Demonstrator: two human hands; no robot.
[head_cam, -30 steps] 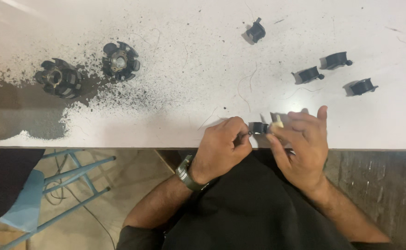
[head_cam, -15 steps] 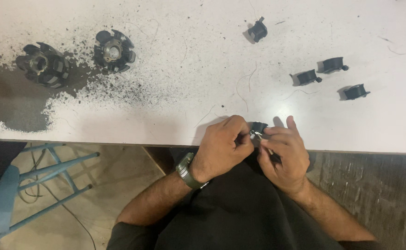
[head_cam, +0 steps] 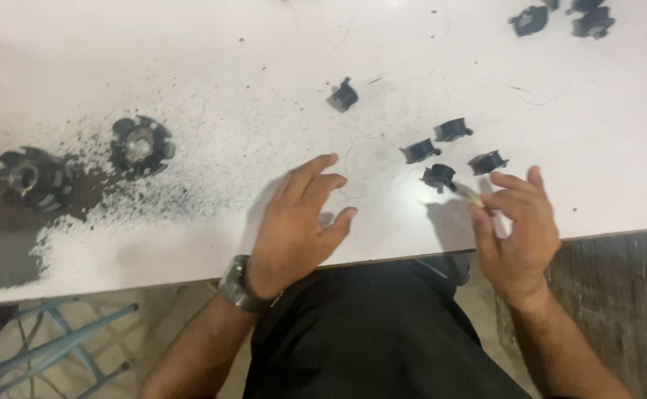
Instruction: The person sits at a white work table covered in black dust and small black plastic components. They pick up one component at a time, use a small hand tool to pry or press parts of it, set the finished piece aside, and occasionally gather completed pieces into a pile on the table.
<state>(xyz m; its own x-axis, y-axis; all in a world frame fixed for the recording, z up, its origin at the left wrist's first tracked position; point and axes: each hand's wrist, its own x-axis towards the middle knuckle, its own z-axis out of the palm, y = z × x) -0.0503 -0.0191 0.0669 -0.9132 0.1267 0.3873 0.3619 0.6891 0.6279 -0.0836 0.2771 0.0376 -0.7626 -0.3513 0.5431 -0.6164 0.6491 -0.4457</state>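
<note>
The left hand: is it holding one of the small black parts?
No, the left hand rests open and empty on the white table.

A small black plastic spool-shaped part [head_cam: 439,176] lies on the white table. It sits just beside three similar pieces.

My left hand [head_cam: 294,225] rests open, palm down on the white table [head_cam: 190,59], fingers spread, holding nothing. My right hand [head_cam: 517,229] hovers at the table edge, pinching a small pale bit [head_cam: 473,197] at the fingertips, just beside a small black part [head_cam: 439,176]. Three more black parts [head_cam: 453,131] lie near it. Two black toothed hubs [head_cam: 140,146] sit in dark powder [head_cam: 13,236] far left.
</note>
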